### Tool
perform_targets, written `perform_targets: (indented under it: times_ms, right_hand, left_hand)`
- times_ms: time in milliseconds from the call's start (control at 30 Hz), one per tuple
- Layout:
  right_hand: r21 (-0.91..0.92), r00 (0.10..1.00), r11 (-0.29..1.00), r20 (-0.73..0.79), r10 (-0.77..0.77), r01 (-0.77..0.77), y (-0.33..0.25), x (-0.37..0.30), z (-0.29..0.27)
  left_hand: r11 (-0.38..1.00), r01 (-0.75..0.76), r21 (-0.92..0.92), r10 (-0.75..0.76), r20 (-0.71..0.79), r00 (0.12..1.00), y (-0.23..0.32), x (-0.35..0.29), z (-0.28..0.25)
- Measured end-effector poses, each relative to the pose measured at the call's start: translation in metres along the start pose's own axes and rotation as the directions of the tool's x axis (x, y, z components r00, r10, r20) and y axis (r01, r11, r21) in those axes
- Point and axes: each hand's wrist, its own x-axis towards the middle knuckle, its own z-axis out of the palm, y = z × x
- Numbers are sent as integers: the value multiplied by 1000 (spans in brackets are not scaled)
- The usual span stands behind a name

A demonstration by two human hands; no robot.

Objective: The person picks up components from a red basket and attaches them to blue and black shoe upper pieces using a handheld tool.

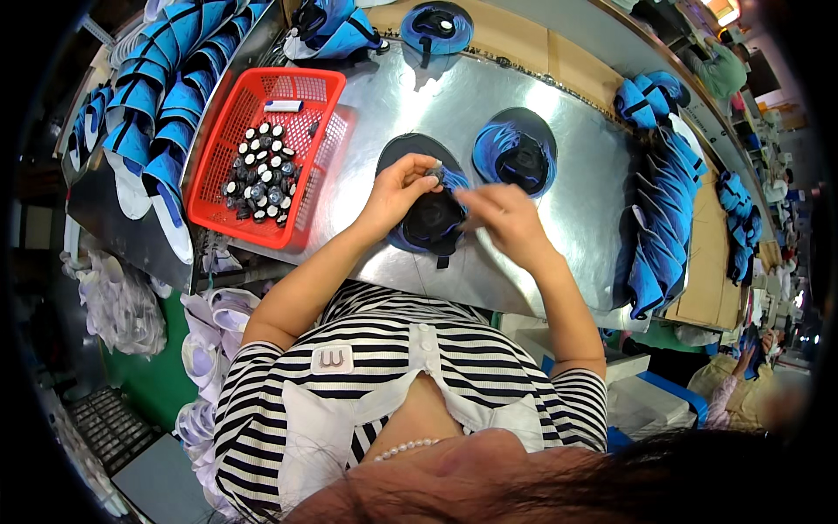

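Straight in front of me on the metal-topped table lies a blue and black cap-like piece (434,218), its dark oval rim partly behind my hands. My left hand (397,194) is over it, thumb and forefinger pinching a small dark round part (434,175). Close on the right, my right hand (506,220) hovers at the piece's edge, its fingers smeared by motion; whether they hold anything cannot be made out. A second blue and black cap-like piece (517,155) rests just beyond my right hand.
A red plastic basket (327,96) on the left holds several small black-and-white round parts (257,179) and a white-and-blue tube (283,106). Nested blue pieces stack at the left (161,96) and right (659,227). Another cap-like piece (436,28) lies at the back.
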Motion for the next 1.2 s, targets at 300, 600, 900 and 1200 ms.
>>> perform_targets:
  times_ms: [300,600,900,1200]
  right_hand:
    - [868,754,400,-46,655,-295,-37,19,-13]
    - [815,681,382,20,732,-436,-54,17,10]
    - [796,665,278,198,720,-538,-53,22,3]
    - [815,733,327,165,659,-478,-50,17,2]
  left_hand:
    - [993,90,-79,-89,19,996,22,-3,3]
    - [926,91,-366,-65,84,994,66,-31,13]
    - [946,111,-304,-77,122,990,74,-33,13]
    - [948,141,-286,-107,132,985,74,-32,5]
